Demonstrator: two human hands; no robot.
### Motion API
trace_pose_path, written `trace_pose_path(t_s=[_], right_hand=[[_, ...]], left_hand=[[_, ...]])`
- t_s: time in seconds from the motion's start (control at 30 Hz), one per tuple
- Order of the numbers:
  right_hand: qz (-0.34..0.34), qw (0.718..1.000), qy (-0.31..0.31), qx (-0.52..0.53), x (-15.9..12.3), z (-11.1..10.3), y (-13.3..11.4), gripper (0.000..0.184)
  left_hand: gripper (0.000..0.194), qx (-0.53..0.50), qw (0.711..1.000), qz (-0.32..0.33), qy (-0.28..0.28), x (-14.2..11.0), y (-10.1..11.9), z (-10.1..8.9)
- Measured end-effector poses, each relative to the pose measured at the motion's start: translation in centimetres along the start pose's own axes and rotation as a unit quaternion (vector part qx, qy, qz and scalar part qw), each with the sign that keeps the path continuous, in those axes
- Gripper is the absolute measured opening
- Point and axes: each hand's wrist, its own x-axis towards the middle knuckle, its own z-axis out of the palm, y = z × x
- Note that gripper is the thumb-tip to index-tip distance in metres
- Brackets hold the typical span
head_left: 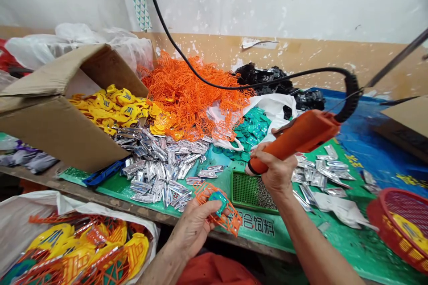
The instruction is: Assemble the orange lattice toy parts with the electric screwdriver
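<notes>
two items held: left hand (193, 230) curls round orange plastic lattice (227, 218), right hand (270, 173) grips corded tool (294, 140).

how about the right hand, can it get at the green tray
Probably yes: the right hand is just above the green perforated tray, nothing between, though it grips an orange corded tool.

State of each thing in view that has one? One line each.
Left hand: gripping the frame
Orange lattice frame: held, teal piece inside
Right hand: gripping the tool
Orange corded tool: held, tip down
Cardboard box: flaps open
White sack: open, holding orange and yellow parts
Red basket: holding yellow parts
</notes>
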Motion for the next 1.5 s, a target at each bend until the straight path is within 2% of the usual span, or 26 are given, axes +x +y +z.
trace_pose_path(t_s=[0.47,1.23,1.37,1.5], right_hand=[[0.008,0.999,0.001,-0.036,0.1,-0.1,1.1,0.009],[0.010,0.997,-0.001,-0.074,0.1,-0.5,2.4,0.013],[0.011,0.998,0.006,-0.055,0.3,-0.1,1.4,0.014],[0.014,1.000,-0.006,0.022,0.1,0.6,-1.6,0.025]], left_hand=[[0.034,-0.010,1.000,-0.027,0.004,0.3,-0.3,-0.3],[0.032,-0.026,0.999,-0.018,0.003,0.3,-0.3,-0.2],[0.030,-0.045,0.999,-0.020,0.023,0.5,-0.4,-0.5],[0.028,-0.066,0.997,-0.016,0.030,0.4,-0.4,-0.3]])
